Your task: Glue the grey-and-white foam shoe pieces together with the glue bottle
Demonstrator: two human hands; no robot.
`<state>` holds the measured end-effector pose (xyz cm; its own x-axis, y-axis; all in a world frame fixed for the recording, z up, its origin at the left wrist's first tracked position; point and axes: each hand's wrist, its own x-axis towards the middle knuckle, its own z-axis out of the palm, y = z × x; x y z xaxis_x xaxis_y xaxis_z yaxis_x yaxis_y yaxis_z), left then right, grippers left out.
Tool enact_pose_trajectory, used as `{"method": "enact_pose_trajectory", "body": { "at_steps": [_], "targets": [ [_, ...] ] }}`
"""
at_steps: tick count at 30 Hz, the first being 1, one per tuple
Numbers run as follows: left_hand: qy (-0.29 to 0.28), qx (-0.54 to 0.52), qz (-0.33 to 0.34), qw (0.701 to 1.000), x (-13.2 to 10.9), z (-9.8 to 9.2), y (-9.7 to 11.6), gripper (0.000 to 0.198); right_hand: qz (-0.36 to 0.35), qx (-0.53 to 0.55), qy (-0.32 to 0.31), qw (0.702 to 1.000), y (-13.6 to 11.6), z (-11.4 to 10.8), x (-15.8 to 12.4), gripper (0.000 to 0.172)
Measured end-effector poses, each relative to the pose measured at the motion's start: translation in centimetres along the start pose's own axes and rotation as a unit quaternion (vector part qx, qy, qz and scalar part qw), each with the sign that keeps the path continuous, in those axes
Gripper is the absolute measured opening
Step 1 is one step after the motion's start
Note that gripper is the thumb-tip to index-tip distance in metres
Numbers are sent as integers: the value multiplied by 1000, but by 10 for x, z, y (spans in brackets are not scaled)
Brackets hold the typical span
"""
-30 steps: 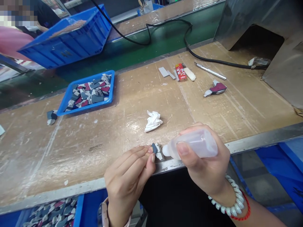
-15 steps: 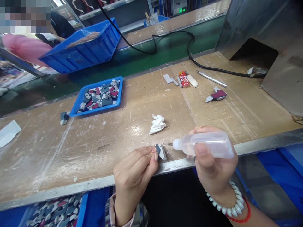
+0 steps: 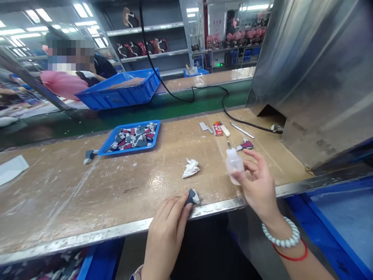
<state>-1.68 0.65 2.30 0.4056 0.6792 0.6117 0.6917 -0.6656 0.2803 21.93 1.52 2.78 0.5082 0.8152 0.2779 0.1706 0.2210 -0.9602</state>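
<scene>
Pinched between the thumb and fingers of my left hand is a small dark grey and white piece, near the table's front edge. My right hand holds a clear squeeze bottle upright, its thin nozzle pointing up. The bottle's base is low over the table; whether it touches is hard to tell. Between and beyond my hands lies a crumpled white tissue. A maroon and grey piece rests just behind the bottle.
A blue tray of similar pieces stands left, with one grey piece beside it. Behind the bottle lie a red packet and a metal pen-like tool. A metal housing rises at right. A co-worker sits beyond a blue crate.
My right hand has turned the bottle from lying sideways to upright and moved it away from the small piece. My left hand keeps hold of the piece. The view has tilted upward.
</scene>
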Motion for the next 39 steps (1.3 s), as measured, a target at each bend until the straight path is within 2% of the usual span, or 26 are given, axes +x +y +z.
{"method": "enact_pose_trajectory", "body": {
  "at_steps": [2,6,7,9,11,12,13,14,15,17,18,20,22,24,25,30,34,36,39],
  "targets": [
    [9,-4,-8,1000,-2,-2,9,21,-11,-100,-44,994,8,2,6,73],
    [42,-15,19,999,-10,-14,29,21,4,-157,-108,982,16,0,10,67],
    [55,-14,34,998,-12,-18,33,20,-9,-159,-100,982,15,-2,8,67],
    [85,-7,73,994,-17,-27,42,20,-55,-161,-33,985,8,-10,-6,61],
    [93,-4,101,991,-21,-36,50,22,-72,-121,19,990,-4,-18,-32,50],
    [84,-7,112,990,-22,-40,54,23,-31,-66,-22,997,-10,-21,-48,48],
    [70,-12,123,990,-23,-43,57,24,28,24,-127,991,-16,-23,-65,52],
    [47,-15,131,990,-23,-47,61,25,95,138,-245,955,-21,-23,-82,59],
    [25,-15,140,990,-23,-50,64,25,167,240,-344,892,-24,-23,-97,64],
    [-3,-7,163,987,-23,-55,70,24,250,383,-424,781,-27,-20,-120,62],
    [-13,-3,169,986,-23,-57,72,24,270,423,-434,748,-27,-18,-127,59],
    [-25,0,179,983,-22,-61,77,25,282,464,-438,717,-24,-16,-132,57],
    [-39,0,186,982,-22,-66,81,26,297,473,-448,698,-21,-18,-131,61],
    [-56,-3,192,980,-23,-69,85,26,311,460,-461,692,-20,-22,-129,61],
    [-58,-6,192,980,-24,-70,86,27,310,448,-463,699,-22,-25,-129,60],
    [-23,-52,175,983,-29,-67,88,32,251,379,-462,762,-35,-34,-133,61],
    [-96,-150,126,976,-28,-69,89,36,225,332,-453,796,-40,-32,-140,62],
    [-123,-200,99,967,-27,-70,92,35,218,336,-452,797,-39,-30,-143,62],
    [-132,-246,90,956,-26,-68,95,31,218,320,-466,796,-37,-30,-147,67]
  ]
}}
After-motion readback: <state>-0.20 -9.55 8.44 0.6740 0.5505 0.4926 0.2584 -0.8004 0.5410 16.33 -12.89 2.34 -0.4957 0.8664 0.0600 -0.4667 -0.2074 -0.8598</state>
